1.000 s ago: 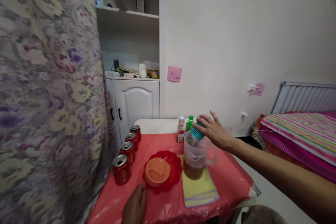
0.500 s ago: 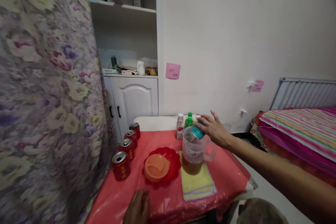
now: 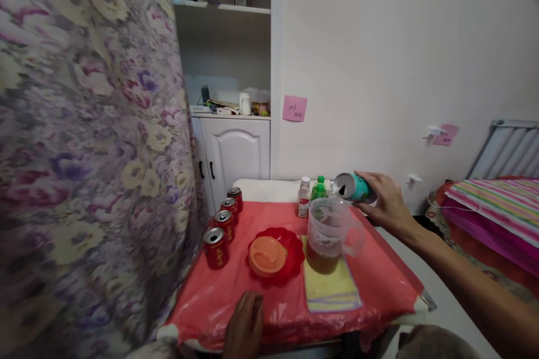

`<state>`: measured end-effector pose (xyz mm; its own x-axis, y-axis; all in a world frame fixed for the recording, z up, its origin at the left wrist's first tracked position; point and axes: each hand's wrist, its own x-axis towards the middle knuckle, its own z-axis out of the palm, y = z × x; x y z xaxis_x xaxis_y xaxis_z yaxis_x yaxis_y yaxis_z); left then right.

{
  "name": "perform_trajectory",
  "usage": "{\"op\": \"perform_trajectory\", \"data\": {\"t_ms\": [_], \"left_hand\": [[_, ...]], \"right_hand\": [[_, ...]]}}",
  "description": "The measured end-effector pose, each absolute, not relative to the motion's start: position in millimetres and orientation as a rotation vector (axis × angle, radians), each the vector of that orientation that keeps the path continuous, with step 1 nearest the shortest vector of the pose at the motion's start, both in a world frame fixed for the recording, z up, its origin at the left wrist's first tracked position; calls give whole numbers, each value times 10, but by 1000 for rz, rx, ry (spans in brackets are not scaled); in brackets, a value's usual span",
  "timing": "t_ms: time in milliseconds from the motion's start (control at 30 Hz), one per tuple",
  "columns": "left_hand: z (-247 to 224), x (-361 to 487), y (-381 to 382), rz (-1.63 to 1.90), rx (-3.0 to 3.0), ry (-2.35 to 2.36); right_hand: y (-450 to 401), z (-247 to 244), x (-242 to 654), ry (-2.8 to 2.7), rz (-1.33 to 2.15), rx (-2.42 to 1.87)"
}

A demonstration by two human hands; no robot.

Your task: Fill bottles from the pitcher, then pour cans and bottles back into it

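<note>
My right hand is wrapped round a teal can, tilted on its side with its opened top facing left, above and to the right of the jug's rim. Below it a clear plastic jug with brown liquid in the bottom stands on a yellow cloth. My left hand rests at the table's front edge, its fingers curled together; whether anything is inside is hidden. Just beyond it, an orange lid-like dish lies in a red scalloped plate.
Several red cans line the left side of the red-covered table. Behind the jug stand a clear bottle and green bottles. A floral curtain hangs at left; a bed is at right.
My right hand has lifted the teal can out of the jug's mouth and moved it right, now tilted sideways. The whole view has shifted, so the table sits further right.
</note>
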<state>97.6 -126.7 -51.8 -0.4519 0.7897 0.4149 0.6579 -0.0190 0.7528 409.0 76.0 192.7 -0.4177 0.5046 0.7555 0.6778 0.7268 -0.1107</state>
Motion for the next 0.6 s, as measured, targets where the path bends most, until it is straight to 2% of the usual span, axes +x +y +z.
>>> {"op": "perform_trajectory", "data": {"t_ms": [133,267,333,433,600], "left_hand": [[-351,1117,-1277,1489,1455,1962],[-135,1295,-1303,1633,1215,1794],[-14,1387,-1336,1711,1158,1706],[140,1517,-1388,1710,1168,1635],[104,1709,-1368,1672,1118,1569]], "right_hand": [[219,1745,3926,-2025,333,-799],[-251,1116,3504,-1910,992,-730],[-365,778,3288,-1824,1205,-706],[-433,408,3058,-1738,1367,-708],[-500,102,2910,-1701,1377,-731]]}}
